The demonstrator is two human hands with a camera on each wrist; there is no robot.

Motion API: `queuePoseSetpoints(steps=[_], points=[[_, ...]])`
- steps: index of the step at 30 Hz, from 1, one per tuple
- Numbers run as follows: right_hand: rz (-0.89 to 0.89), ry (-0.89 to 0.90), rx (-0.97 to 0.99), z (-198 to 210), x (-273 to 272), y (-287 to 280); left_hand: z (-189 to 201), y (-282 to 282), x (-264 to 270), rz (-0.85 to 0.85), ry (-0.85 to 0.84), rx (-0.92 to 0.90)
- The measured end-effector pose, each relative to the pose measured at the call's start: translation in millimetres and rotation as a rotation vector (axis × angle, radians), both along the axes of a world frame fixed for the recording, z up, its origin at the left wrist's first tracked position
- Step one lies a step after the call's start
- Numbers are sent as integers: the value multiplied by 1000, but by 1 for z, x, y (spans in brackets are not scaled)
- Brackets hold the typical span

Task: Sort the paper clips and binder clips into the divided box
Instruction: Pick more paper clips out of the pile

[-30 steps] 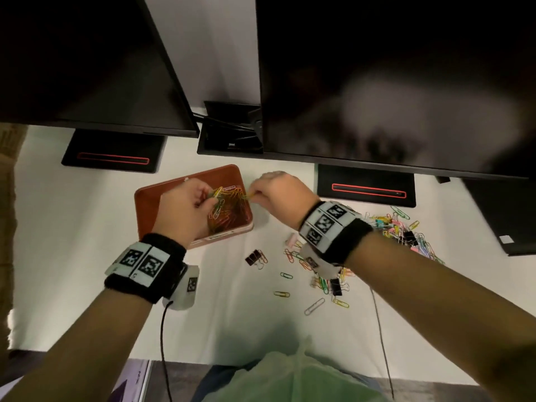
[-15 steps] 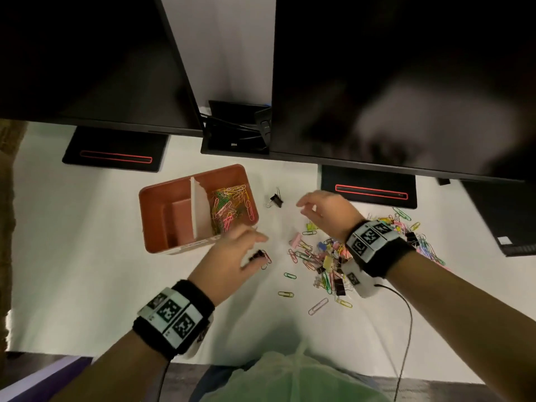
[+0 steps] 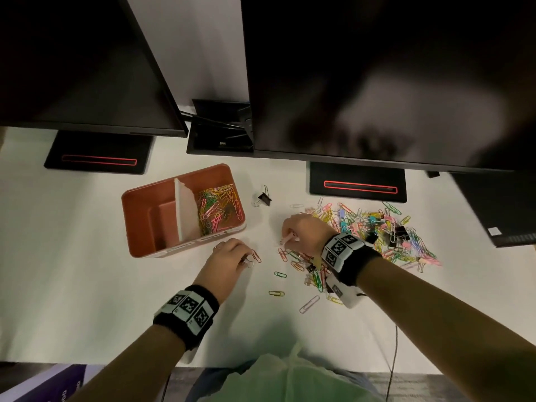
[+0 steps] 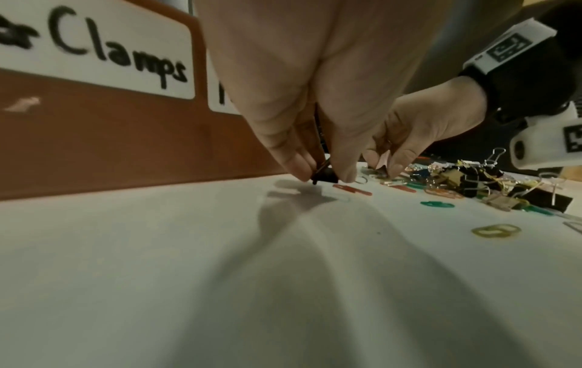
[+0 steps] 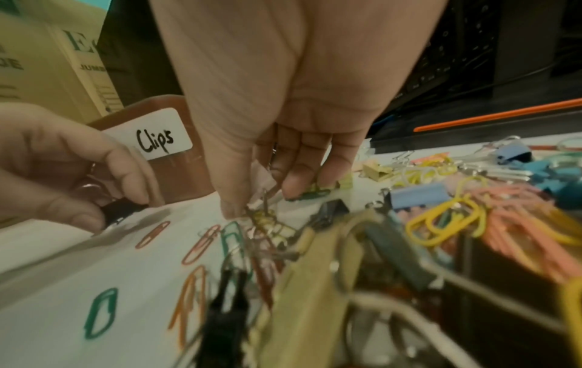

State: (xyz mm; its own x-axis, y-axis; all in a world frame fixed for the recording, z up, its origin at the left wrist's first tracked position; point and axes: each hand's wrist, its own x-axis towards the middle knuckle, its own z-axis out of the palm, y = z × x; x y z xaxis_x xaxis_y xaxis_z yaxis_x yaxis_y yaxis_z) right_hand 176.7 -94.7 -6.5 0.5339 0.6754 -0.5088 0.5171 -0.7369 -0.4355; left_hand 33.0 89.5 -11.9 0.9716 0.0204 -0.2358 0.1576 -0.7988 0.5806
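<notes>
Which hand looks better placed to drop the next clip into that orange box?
Probably the left hand: it sits just in front of the divided box and already pinches a black binder clip. The right hand is farther off, at the clip pile.

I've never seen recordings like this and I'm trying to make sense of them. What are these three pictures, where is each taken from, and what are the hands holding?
There is no machine here: a person wears three cameras. The wide picture comes from the head and looks down at a white table; the other two come from the wrists and look along each hand. The black bands with square patterns are strapped on both wrists.

On the table stands a brown divided box, its right compartment holding coloured paper clips. A loose pile of paper clips and binder clips lies to the right, and one black binder clip lies alone beyond the box.

The left hand pinches a small black binder clip at the table surface. The right hand pinches something out of the pile's edge; what exactly is too tangled to tell.
</notes>
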Motion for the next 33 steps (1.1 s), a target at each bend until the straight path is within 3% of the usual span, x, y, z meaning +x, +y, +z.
queuePoseSetpoints(steps=[5, 9, 12, 20, 28, 33], points=[[-174, -5, 189, 16, 13, 9, -5, 11, -13, 80, 21, 21], [-261, -51, 274, 25, 18, 19, 3, 7, -19, -73, -25, 53], [-219, -96, 206, 27, 9, 8, 12, -7, -12, -153, -59, 139], [-74, -157, -146, 12, -33, -23, -4, -24, 20, -181, 85, 232], [-136, -106, -142, 6, -18, -20, -5, -31, 34, -221, 223, 244], [-122, -73, -181, 5, -13, -20, 2, -36, 39, -204, 262, 93]])
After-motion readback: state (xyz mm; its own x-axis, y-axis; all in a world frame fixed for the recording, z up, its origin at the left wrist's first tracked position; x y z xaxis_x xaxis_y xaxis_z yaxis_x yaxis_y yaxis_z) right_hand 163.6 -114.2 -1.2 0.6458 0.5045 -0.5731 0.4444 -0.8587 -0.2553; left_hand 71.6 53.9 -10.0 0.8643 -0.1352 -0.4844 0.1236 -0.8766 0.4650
